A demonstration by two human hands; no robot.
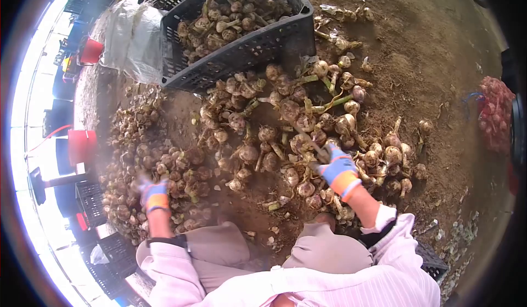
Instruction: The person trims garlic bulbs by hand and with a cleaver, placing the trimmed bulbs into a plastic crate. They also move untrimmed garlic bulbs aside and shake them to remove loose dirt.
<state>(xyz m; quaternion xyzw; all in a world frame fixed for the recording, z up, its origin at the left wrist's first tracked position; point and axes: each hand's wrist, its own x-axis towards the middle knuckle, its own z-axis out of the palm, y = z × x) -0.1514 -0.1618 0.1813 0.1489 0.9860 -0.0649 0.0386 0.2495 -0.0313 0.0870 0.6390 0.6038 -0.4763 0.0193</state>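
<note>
Fingers of the right hand (pixel 338 170) are closed on a stick-like thing (pixel 312 141), poorly resolved; left hand (pixel 153 192) blurred, finger state undetermined. Bulbs (pixel 248 154) are heaped before the black crate (pixel 247 54).

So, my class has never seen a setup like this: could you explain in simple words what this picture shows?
There is no machine here: one camera, worn on a person's head, looks down at their own hands. Both wear blue gloves with orange cuffs. On the bare earth lie many bulbs that look like garlic: a heap with stems in the middle and a heap of smaller ones at the left. A dark crate holds more. The right hand has a thin stick in its grip, perhaps a tool or stem. The left hand is blurred over the smaller bulbs, so its grip is unclear.
</note>
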